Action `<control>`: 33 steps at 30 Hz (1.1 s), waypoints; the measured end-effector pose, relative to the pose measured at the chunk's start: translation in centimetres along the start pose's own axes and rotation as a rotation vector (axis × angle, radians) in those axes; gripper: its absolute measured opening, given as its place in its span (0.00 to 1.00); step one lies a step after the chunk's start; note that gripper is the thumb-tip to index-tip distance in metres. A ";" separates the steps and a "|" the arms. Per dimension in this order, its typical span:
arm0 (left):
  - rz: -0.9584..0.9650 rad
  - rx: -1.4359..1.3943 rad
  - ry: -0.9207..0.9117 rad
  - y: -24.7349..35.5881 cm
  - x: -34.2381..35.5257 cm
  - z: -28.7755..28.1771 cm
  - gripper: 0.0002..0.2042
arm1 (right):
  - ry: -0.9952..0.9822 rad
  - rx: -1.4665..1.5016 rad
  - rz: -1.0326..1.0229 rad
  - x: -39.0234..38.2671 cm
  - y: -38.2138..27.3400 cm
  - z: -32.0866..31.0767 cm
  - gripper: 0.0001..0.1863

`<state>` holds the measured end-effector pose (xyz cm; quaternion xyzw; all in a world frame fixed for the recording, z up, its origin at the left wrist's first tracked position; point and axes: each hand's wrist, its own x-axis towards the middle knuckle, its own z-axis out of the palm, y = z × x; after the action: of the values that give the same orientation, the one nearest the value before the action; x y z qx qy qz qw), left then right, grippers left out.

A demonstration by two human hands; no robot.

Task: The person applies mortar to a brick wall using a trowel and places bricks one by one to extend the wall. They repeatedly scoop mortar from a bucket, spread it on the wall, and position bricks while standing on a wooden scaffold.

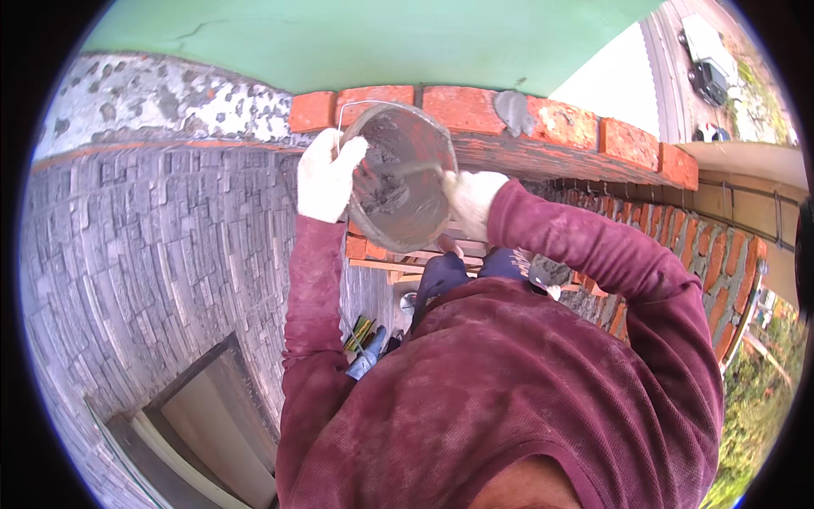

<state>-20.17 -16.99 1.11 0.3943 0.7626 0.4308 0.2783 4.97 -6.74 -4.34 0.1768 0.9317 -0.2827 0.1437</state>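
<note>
A grey bucket (405, 222) with wet mortar (386, 182) inside is tipped toward me, in front of the brick wall. My left hand (326, 176), in a white glove, is closed on the bucket's left rim, its thumb over the edge. A thin wire handle (365, 103) arches over the far side. At the right rim my white-gloved right hand (472, 202) is closed on a mortar-coated tool, which looks like a trowel (415, 169). Its shank reaches into the bucket, and its far end is blurred against the mortar.
Orange bricks (462, 109) top the wall ahead, with a mortar dab (513, 112) on them. A green surface (365, 42) lies beyond. Grey stone-patterned cladding (161, 229) is at left, and a mortared brick wall (721, 271) at right. Wooden slats (407, 266) and a mortar container (549, 271) are below.
</note>
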 end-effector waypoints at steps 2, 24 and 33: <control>-0.066 -0.011 -0.079 1.3 -0.8 1.3 0.10 | 0.005 0.047 0.121 1.0 -0.6 -1.0 0.25; -0.072 -0.347 0.387 -1.7 -7.4 -1.0 0.10 | -0.581 1.884 -0.067 -3.6 3.7 4.4 0.23; -0.298 -0.312 0.657 -12.9 -10.6 -3.6 0.16 | -0.163 1.694 0.026 -5.2 1.5 -3.3 0.23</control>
<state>-21.94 -31.58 -7.54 0.0731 0.7853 0.5997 0.1354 9.65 -4.97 -0.52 0.2146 0.3901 -0.8948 0.0327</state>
